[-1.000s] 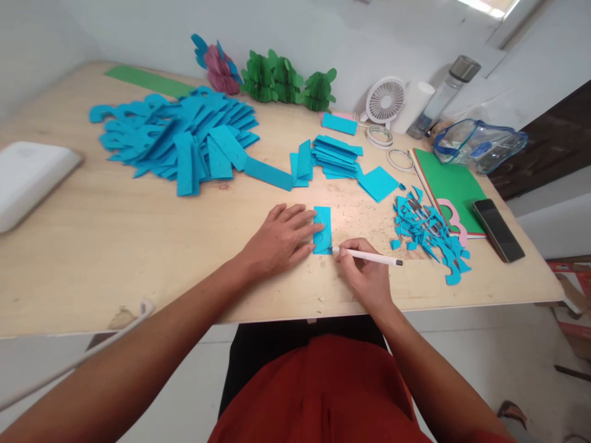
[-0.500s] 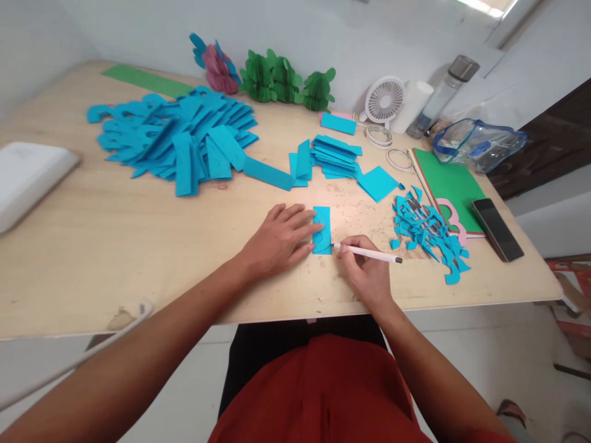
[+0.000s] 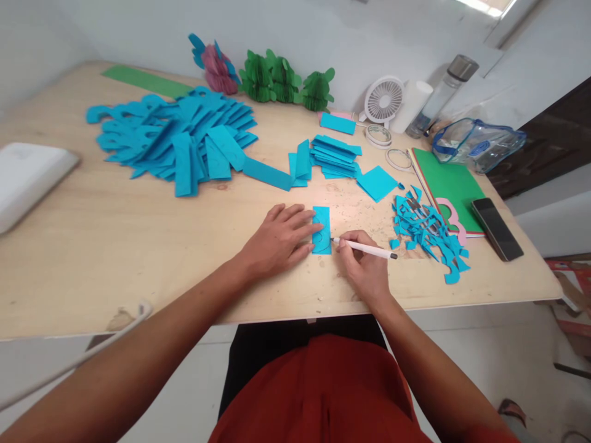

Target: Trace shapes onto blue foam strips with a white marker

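A small blue paper rectangle (image 3: 323, 229) lies flat on the wooden table (image 3: 138, 246) near its front edge. My left hand (image 3: 279, 241) rests flat beside it, fingers stretched out, with the fingertips pressing on the paper's left edge. My right hand (image 3: 362, 266) is closed in a writing grip around a white pen (image 3: 364, 248). The pen's tip touches the right edge of the blue paper, where a curved line is drawn.
A big heap of cut blue shapes (image 3: 184, 138) fills the back left, a stack of blue rectangles (image 3: 335, 157) the middle. Blue scraps (image 3: 427, 231), green paper (image 3: 450, 184), a phone (image 3: 496, 229), tape rolls (image 3: 379, 135), a fan (image 3: 384, 98), bottle (image 3: 443, 92) and pouch (image 3: 480, 146) lie right.
My right hand has slid the pen tip up along the paper's right edge, away from me. The left hand has stayed in place on the paper.
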`<control>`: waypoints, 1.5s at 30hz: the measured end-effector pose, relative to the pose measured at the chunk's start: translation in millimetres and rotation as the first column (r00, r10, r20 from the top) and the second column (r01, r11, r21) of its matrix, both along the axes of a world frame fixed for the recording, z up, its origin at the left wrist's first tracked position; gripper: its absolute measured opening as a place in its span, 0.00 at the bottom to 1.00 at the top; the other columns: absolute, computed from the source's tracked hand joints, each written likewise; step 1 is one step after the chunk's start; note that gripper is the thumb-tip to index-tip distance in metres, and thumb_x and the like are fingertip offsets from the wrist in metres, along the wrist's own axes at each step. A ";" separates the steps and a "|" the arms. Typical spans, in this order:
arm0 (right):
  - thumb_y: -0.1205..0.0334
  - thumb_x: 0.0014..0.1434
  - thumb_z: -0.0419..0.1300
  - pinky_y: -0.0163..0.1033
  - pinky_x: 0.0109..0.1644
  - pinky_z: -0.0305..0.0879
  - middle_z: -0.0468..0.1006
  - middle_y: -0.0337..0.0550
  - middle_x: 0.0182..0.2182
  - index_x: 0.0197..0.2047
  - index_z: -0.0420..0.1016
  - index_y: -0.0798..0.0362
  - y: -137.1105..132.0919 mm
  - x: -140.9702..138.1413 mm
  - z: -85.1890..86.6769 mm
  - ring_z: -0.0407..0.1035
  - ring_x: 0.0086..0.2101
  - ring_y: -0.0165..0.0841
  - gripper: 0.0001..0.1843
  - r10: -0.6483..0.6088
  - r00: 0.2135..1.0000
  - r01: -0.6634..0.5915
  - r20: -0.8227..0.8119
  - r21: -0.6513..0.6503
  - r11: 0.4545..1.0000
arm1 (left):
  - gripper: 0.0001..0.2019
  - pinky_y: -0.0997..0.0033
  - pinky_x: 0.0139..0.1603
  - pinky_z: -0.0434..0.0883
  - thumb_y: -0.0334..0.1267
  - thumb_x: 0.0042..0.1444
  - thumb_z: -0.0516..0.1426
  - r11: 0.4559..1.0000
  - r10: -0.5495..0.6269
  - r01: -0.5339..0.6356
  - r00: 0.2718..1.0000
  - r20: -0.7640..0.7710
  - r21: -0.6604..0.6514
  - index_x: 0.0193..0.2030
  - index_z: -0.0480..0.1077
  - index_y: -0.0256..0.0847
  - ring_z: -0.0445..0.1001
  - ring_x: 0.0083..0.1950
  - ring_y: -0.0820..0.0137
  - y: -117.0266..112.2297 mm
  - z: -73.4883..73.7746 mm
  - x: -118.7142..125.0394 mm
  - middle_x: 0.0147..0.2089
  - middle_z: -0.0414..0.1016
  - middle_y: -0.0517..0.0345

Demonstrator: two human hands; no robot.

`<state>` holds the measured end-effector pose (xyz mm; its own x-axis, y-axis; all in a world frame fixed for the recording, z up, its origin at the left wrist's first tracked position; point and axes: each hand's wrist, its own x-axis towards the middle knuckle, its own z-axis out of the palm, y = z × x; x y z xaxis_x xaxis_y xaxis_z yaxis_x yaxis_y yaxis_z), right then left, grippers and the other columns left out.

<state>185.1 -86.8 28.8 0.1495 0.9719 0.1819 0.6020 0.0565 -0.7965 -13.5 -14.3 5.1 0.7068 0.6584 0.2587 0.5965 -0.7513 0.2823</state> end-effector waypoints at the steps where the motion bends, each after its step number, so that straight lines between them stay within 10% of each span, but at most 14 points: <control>1: 0.60 0.61 0.55 0.37 0.32 0.64 0.78 0.39 0.28 0.34 0.71 0.48 0.2 -0.2 0.3 0.69 0.27 0.32 0.05 0.002 1.000 -0.002 0.003 -0.003 1.000 | 0.22 0.40 0.65 0.57 0.43 0.65 0.47 1.000 0.000 0.000 1.000 -0.003 -0.002 0.61 0.70 0.45 0.62 0.67 0.49 -0.1 0.1 0.0 0.64 0.69 0.46; 45: 0.63 0.59 0.55 0.41 0.40 0.66 0.78 0.39 0.28 0.32 0.71 0.49 -10.3 -2.2 4.2 0.73 0.31 0.35 0.05 0.020 1.000 -0.021 0.021 0.027 0.999 | 0.20 0.42 0.65 0.57 0.43 0.65 0.48 0.999 -0.008 0.007 1.000 0.024 0.034 0.59 0.71 0.45 0.62 0.66 0.50 0.6 -4.7 0.3 0.64 0.69 0.47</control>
<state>182.8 -97.1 33.0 0.1253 0.9693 0.2117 0.6172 0.0909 -0.7816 -13.2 -13.7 0.5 0.7047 0.6438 0.2981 0.5844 -0.7650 0.2706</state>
